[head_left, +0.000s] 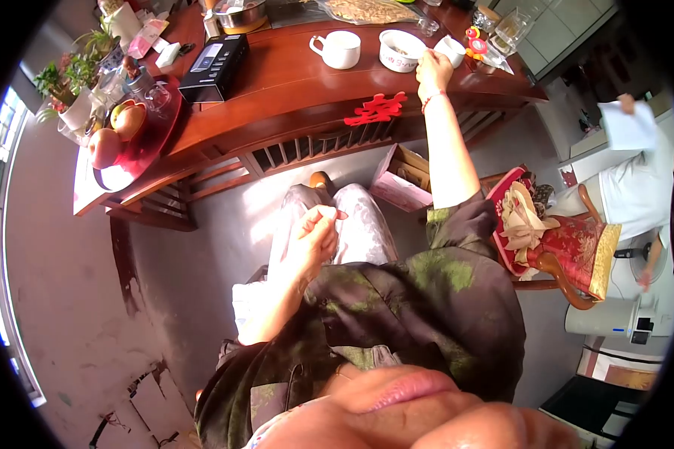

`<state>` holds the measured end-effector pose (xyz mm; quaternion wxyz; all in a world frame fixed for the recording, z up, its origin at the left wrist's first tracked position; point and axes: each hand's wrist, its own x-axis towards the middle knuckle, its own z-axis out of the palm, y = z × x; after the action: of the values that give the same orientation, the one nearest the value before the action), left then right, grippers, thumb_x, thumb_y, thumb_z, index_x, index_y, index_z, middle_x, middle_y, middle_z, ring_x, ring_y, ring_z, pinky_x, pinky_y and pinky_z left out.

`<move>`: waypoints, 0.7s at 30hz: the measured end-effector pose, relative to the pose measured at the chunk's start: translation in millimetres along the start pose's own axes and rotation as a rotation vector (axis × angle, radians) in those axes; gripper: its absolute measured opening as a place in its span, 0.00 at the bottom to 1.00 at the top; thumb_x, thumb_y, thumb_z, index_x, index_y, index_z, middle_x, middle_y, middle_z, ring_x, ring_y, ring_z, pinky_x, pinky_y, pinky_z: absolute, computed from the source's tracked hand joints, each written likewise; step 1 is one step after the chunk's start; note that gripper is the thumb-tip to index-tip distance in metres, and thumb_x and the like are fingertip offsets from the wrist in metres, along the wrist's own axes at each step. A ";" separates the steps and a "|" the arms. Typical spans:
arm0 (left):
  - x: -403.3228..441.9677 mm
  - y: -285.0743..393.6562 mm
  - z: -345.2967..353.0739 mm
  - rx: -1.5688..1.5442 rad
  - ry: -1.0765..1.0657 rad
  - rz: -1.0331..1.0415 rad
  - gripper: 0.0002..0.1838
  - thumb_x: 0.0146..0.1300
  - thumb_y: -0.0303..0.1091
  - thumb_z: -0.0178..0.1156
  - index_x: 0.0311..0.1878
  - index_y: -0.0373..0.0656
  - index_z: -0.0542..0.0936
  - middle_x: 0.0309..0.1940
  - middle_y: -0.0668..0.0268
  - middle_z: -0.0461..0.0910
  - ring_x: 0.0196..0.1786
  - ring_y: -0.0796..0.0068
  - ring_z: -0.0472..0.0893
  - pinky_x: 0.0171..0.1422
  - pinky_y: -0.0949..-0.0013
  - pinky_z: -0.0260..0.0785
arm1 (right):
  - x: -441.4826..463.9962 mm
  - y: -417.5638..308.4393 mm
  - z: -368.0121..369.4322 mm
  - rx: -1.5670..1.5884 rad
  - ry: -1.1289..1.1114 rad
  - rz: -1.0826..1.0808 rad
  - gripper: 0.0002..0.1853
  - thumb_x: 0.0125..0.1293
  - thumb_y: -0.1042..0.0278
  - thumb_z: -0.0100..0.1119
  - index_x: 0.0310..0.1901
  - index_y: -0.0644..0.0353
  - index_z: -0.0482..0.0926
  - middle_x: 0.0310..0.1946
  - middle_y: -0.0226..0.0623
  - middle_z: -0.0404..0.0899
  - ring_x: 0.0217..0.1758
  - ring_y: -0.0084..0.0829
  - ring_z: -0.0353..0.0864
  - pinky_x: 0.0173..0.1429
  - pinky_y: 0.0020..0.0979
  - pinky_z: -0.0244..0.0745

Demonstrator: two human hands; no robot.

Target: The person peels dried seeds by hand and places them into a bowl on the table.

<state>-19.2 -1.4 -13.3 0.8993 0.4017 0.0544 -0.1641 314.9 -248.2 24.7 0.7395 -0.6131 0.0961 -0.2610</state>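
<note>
Starting nearest, we log the left hand (318,233) above the patterned trousers (363,221), fingers curled in narrow; we can't tell if they hold something. Grey floor (217,224) shows between the lap and the table, widest to the left. Near right, we mark an open pink box (395,191) on the floor, and farther right a red basket (497,230) beside a red cushion (565,251).

Next, we get the near edge of the red-brown table (277,90), with a red cutout (376,109) at it. The right arm crosses that edge. The right hand (434,72) sits at the near right side of the white bowl (397,62), fingers bunched narrow; we can't tell what's between them. A small white cup (449,51) is just right of the bowl, so room is tight there. Left of the bowl, a strip of wood, then the white mug (342,51), handle left. A broader stretch of wood runs from mug to black box (216,67). Left end: round tray (169,123) with fruit.

Far side, we note a metal pot (241,19) and plastic bag (371,10). Far right, another person (636,187) with a white sheet (627,127).
</note>
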 end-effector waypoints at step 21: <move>10.8 2.9 -8.1 0.092 0.123 0.141 0.09 0.69 0.34 0.54 0.47 0.40 0.77 0.17 0.79 0.59 0.15 0.91 0.54 0.17 0.82 0.41 | -271.9 -71.2 -42.9 0.352 -0.605 0.725 0.13 0.69 0.71 0.51 0.54 0.60 0.74 0.26 0.21 0.69 0.22 0.09 0.61 0.21 0.12 0.53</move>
<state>-7.8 3.7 -19.3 0.8841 0.4548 0.0733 -0.0779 46.2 -155.9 34.6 0.8695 -0.4543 0.0389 0.1898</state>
